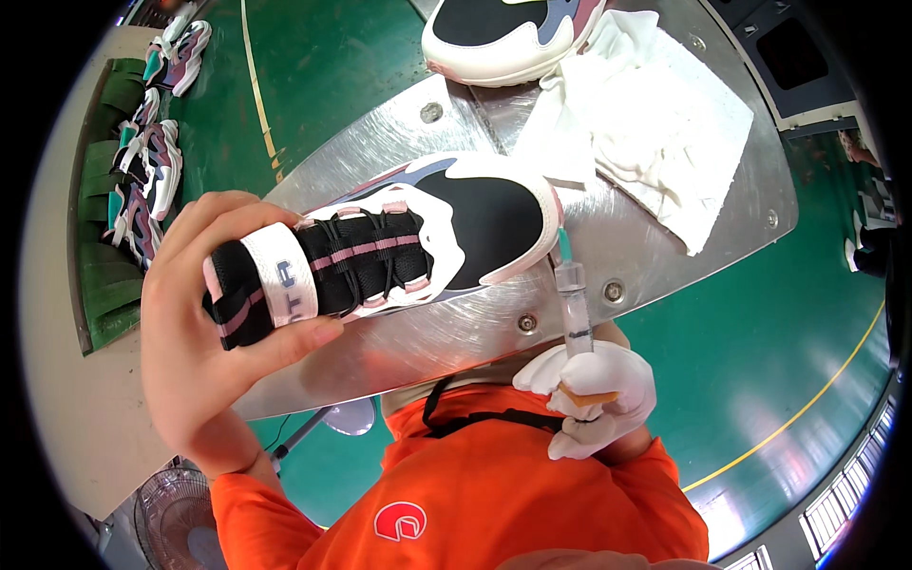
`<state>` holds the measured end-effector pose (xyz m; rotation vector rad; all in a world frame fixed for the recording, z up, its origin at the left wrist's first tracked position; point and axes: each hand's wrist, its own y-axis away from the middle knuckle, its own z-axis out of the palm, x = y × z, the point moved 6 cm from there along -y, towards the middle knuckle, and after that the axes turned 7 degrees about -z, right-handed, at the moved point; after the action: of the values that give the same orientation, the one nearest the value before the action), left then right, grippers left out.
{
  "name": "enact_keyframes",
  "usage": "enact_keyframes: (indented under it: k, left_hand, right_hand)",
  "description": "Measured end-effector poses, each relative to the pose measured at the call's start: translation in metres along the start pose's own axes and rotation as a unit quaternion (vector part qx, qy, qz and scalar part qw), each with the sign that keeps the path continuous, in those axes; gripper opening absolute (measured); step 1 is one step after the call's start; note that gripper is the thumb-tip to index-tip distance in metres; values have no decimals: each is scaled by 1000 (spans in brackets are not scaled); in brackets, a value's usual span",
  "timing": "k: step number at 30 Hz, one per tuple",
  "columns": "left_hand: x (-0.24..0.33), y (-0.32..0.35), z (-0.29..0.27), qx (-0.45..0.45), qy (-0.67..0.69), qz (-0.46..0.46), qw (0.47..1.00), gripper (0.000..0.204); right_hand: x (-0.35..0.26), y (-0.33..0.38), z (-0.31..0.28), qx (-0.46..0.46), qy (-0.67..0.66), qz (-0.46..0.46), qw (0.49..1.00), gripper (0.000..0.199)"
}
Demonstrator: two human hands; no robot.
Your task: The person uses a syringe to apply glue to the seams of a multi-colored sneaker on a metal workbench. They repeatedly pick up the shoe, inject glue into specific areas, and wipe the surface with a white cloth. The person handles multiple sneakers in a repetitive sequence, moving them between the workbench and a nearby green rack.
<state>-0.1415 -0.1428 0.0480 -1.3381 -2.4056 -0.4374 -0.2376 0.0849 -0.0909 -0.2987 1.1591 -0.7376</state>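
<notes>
The left hand point(204, 323) is gripping a sneaker point(399, 247) by its heel collar, holding it on its side over the metal worktop point(665, 237). The gloved right hand point(594, 394) is clamping a syringe point(573, 299), its green tip touching the toe edge where sole meets upper. Judgement: the person is better off keeping the shoe steady, running the tip along the seam and pressing the plunger gently so nothing smears. A white cloth point(646, 123) and a second sneaker point(508, 33) are lying nearby.
</notes>
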Motion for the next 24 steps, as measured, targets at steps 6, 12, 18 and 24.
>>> enact_keyframes:
  k: [6,12,18,24]
  left_hand:
    - [4,-2,2,2,3,-2,1000,56]
    - [-1,-5,1,-68,-13,-17,997,71]
    - [-5,-17,-17,-217,4,-7,976,95]
    - [26,-65,-4,-293,-10,69,954,86]
  right_hand:
    - [1,12,1,27,125,-42,991,60]
    - [5,27,-2,3,204,-21,979,56]
    - [0,20,3,-39,227,-69,971,48]
    - [14,36,1,-2,157,4,988,47]
